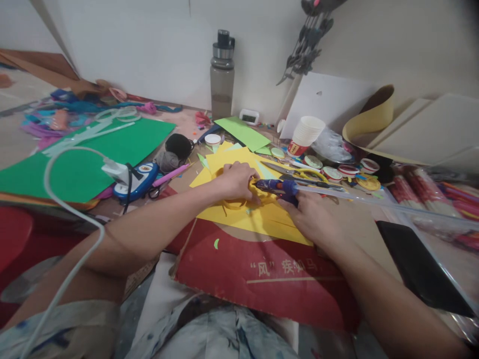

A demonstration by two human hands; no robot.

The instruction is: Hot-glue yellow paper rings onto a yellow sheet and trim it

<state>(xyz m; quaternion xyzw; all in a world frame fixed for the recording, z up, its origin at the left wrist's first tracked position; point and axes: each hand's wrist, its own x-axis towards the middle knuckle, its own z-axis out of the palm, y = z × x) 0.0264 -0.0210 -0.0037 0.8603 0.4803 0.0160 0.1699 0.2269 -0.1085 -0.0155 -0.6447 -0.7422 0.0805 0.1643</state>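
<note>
My right hand (312, 214) is closed around a blue hot glue gun (279, 186), with a pale glue stick (318, 190) sticking out of its back. The gun's nozzle points left, at the fingertips of my left hand (237, 180). There my left hand grips a small yellow paper piece (253, 185), partly hidden by the fingers. Whether the nozzle touches it I cannot tell. Beneath both hands lie yellow paper sheets (224, 222), on a red printed cardboard (220, 269). A yellow paper strip (234, 204) curls below my left hand.
Yellow-handled scissors (310, 174) and several small lidded tubs lie behind my right hand. Paper cups (309, 130) and a water bottle (222, 85) stand at the back. A power strip (139, 183) with a white cable is at left, a black phone (419, 264) at right.
</note>
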